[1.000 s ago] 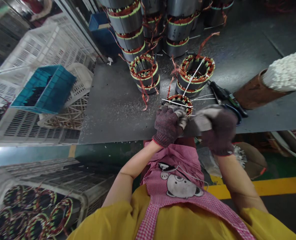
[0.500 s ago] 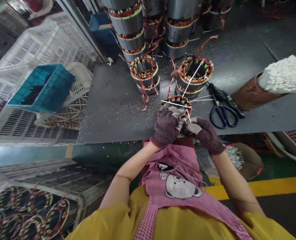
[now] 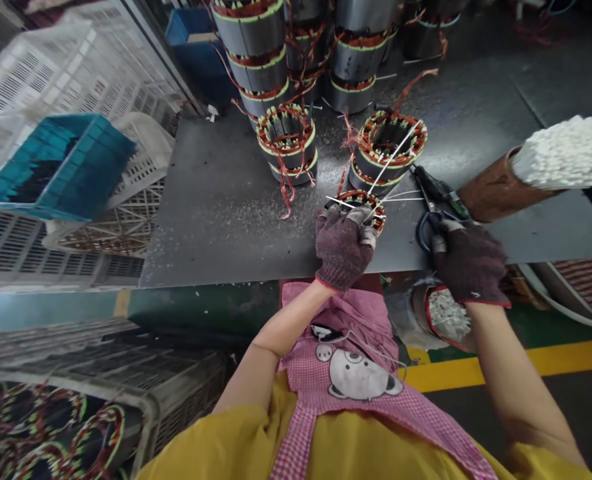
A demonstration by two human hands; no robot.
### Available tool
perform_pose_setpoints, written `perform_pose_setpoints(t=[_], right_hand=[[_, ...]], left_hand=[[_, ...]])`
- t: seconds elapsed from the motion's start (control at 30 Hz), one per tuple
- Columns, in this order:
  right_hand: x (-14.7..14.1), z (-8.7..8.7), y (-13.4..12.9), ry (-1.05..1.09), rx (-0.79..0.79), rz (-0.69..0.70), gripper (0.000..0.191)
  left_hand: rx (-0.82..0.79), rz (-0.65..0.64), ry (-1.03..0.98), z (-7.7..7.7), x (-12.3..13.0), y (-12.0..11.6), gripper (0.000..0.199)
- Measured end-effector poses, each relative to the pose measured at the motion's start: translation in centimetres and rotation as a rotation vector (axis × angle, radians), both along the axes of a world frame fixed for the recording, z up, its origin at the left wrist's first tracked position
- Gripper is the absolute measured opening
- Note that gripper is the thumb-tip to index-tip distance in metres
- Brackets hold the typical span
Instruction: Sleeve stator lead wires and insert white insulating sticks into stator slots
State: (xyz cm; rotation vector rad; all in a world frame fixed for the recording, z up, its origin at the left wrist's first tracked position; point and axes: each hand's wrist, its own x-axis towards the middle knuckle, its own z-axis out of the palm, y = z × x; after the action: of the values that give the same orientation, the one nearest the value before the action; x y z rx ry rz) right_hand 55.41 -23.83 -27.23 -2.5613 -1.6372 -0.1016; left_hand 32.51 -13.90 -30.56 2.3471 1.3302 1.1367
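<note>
My left hand (image 3: 343, 248), in a dark knitted glove with pale fingertips, is closed on the near side of a small motor stator (image 3: 360, 196) at the table's front. Copper windings ring the stator's top, and a white cable tie (image 3: 341, 202) lies across it. My right hand (image 3: 472, 261), gloved alike, has its fingers on the blue-handled scissors (image 3: 426, 232) to the right, covering one handle loop. Beyond the scissors lies a dark tool with a green mark (image 3: 441, 190). Another stator (image 3: 392, 143) with a cable tie across its top stands just behind the held one.
A stator with loose copper leads (image 3: 287, 143) stands left of centre, before tall stator stacks (image 3: 259, 67). A brown container (image 3: 491, 187) of white cable ties lies tilted at right. Crates and a teal bin (image 3: 61, 167) are at left. Below the table's edge sits a bag of white scraps (image 3: 449, 313).
My right hand has left the stator and moved right onto the scissors. My left hand stays on the stator. The view has shifted slightly.
</note>
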Motion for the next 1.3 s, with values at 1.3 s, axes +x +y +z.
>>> perform_pose_setpoints(t=[1.3], right_hand=[[-1.5, 9.8, 0.0, -0.464, -0.462, 0.136, 0.032]], left_hand=[[0.175, -0.163, 0.055, -2.2, -2.8, -2.9, 0.028]])
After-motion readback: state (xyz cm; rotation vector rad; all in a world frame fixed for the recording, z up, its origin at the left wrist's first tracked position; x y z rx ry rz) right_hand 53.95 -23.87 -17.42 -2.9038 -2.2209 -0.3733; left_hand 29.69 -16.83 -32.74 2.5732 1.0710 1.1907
